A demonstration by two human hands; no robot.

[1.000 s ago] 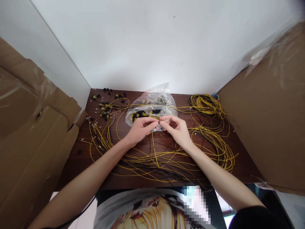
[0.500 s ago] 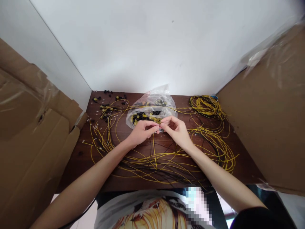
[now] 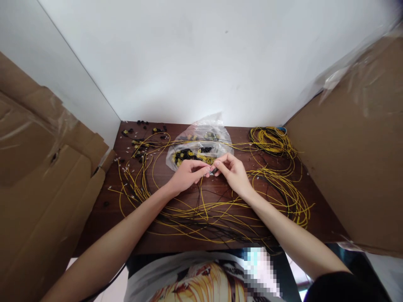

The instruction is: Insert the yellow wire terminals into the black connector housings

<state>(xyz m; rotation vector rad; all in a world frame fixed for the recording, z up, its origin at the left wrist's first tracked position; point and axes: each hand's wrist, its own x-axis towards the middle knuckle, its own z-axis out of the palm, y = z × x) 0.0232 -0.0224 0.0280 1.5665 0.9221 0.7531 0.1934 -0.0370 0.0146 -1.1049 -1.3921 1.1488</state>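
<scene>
My left hand (image 3: 189, 174) is closed in a pinch, and a thin yellow wire (image 3: 204, 203) hangs down from its fingertips to the table. A dark wire seems to hang beside it. Thumb and forefinger of my right hand (image 3: 232, 171) are pinched together just to the right, almost touching the left fingertips. What lies between the right fingers is too small to make out. Directly behind both hands, a clear plastic bag (image 3: 224, 135) lies spread, with black and yellow connectors (image 3: 185, 155) in its mouth.
Loose yellow and black wires (image 3: 185, 205) sweep across the brown table (image 3: 97, 228). A coiled wire bundle (image 3: 269, 140) lies at the back right. Small black and yellow parts (image 3: 138, 144) are scattered at the back left. Cardboard (image 3: 352, 147) stands on both sides, a white wall (image 3: 189, 54) behind.
My right fingertips have moved slightly away from the left ones, leaving a small gap. My left hand stays nearly still, and the wires lie as before.
</scene>
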